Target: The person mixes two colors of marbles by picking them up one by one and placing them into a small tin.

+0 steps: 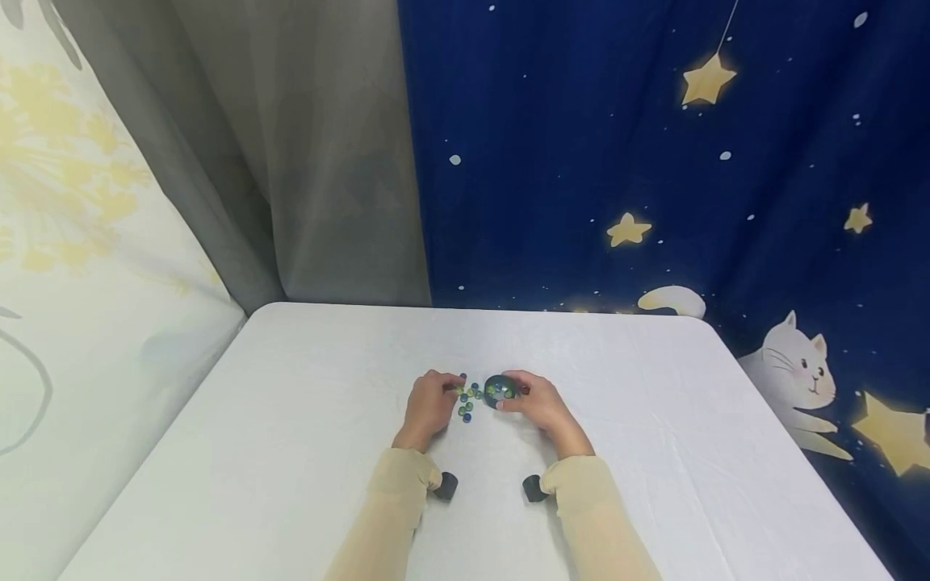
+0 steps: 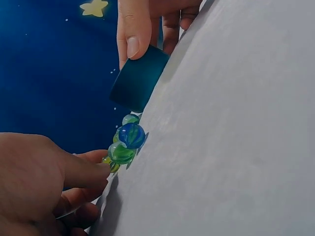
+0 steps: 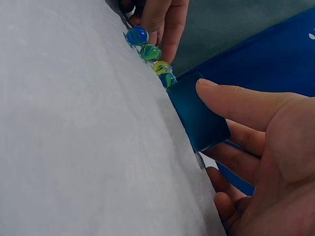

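In the head view, my right hand [image 1: 539, 401] holds a small dark teal round cup [image 2: 139, 81], thumb on the near side and fingers on the far side. Several marbles lie inside the cup, which tilts a little in the left wrist view. Loose blue, green and yellow glass marbles [image 1: 467, 407] lie on the table just left of it. My left hand [image 1: 430, 403] is beside them, its thumb and finger pinching a yellow-green marble [image 2: 113, 165] low at the table. A blue marble [image 3: 137, 35] and a green marble [image 3: 150, 52] show close to its fingers.
A white-covered table [image 1: 305, 387] with rounded corners stretches out around both hands. Behind it hang a grey curtain [image 1: 341, 161] and a dark blue curtain [image 1: 552, 161] with stars and a white cat. Black wrist devices [image 1: 446, 486] sit at both cuffs.
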### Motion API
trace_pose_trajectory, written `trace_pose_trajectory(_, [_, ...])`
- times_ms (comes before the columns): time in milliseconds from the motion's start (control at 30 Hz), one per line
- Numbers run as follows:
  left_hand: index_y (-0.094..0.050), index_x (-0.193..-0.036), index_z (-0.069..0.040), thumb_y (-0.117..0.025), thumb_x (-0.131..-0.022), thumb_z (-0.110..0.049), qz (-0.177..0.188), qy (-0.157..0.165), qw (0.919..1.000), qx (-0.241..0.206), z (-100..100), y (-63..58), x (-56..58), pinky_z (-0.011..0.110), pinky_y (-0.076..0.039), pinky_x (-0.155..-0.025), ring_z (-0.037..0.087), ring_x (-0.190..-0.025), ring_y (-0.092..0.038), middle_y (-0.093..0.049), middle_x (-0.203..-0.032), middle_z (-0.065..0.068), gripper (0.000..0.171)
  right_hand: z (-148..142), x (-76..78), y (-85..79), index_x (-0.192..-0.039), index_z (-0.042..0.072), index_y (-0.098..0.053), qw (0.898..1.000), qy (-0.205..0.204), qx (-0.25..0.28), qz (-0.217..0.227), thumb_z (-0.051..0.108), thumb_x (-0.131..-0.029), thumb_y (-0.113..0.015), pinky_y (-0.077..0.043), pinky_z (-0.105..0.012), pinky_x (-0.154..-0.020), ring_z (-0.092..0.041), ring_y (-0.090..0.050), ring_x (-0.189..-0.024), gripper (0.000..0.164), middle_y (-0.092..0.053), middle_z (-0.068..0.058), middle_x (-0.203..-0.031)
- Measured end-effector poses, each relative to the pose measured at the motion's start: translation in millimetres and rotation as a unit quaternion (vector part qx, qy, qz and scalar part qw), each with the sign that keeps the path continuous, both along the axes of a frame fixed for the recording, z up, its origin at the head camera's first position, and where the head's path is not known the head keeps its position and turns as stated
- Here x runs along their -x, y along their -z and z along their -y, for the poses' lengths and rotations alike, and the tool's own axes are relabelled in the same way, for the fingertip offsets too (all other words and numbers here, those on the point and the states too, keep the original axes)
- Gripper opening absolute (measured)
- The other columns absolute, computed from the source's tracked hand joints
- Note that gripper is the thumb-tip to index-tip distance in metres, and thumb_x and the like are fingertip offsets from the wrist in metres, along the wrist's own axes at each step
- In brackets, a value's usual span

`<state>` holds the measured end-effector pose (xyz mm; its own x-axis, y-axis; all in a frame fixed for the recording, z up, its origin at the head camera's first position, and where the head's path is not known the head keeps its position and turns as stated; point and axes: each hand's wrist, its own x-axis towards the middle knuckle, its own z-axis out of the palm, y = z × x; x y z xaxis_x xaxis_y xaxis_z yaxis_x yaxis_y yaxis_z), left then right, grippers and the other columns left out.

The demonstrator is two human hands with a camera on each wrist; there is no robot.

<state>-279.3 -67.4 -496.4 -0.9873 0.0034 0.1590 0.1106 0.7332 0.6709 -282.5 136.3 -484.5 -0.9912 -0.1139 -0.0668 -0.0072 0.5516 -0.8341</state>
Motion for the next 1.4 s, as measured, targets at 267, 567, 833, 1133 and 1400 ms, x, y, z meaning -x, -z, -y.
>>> trace_pose_trajectory(267, [-0.074, -0.105, -0.013, -0.066, -0.087, -0.006, -0.002, -0.008, 1.0000, -0.002, 0.6, 3.0, 0.6, 0.041, -0.046, -0.088, 0.025, -0.097, -0.059, -0.062, -0.098, 0.005, 0.021, 0.7, -0.3, -1.3, -0.128, 0.015, -0.063, 1.000, 0.001, 0.001, -0.001, 0.019, -0.075, -0.082, -0.036, -0.058, -0.100, -0.036, -0.051, -0.123, 0.057, -0.059, -0.012, -0.131])
trace_pose_trajectory(567, [-0.073, -0.103, -0.014, -0.069, -0.086, -0.005, 0.002, -0.013, 0.9999, -0.004, 1.7, 5.4, 1.5, 0.040, -0.046, -0.088, 0.024, -0.098, -0.058, -0.061, -0.098, 0.003, 0.020, 1.2, -1.0, -2.3, -0.129, 0.014, -0.062, 1.000, 0.004, 0.004, 0.002, 0.018, -0.076, -0.081, -0.036, -0.059, -0.099, -0.037, -0.050, -0.124, 0.057, -0.059, -0.012, -0.131])
trace_pose_trajectory(833, [-0.073, -0.102, -0.015, -0.068, -0.087, -0.007, -0.007, -0.009, 0.9998, -0.016, 3.2, 5.0, 3.8, 0.040, -0.046, -0.087, 0.023, -0.096, -0.058, -0.061, -0.097, 0.004, 0.018, 1.1, -1.0, -1.9, -0.129, 0.015, -0.063, 1.000, 0.004, 0.006, 0.002, 0.018, -0.075, -0.082, -0.035, -0.058, -0.101, -0.037, -0.050, -0.125, 0.057, -0.058, -0.012, -0.133])
trace_pose_trajectory(1133, [-0.073, -0.102, -0.015, -0.068, -0.089, -0.009, -0.024, -0.015, 0.9988, -0.040, 2.8, 3.1, 3.6, 0.041, -0.047, -0.088, 0.024, -0.099, -0.060, -0.062, -0.100, 0.005, 0.015, 1.2, -0.9, -1.7, -0.128, 0.015, -0.063, 1.000, 0.004, 0.008, 0.003, 0.019, -0.075, -0.082, -0.035, -0.057, -0.101, -0.037, -0.050, -0.124, 0.057, -0.058, -0.012, -0.133])
trace_pose_trajectory(1400, [-0.071, -0.107, -0.016, -0.068, -0.090, -0.013, -0.002, -0.015, 0.9964, -0.084, 2.1, -2.0, 2.9, 0.041, -0.046, -0.091, 0.024, -0.103, -0.060, -0.063, -0.106, 0.004, 0.017, 1.9, -0.8, -2.2, -0.128, 0.015, -0.063, 1.000, 0.007, 0.006, 0.005, 0.019, -0.075, -0.082, -0.035, -0.058, -0.100, -0.036, -0.050, -0.124, 0.056, -0.059, -0.012, -0.132])
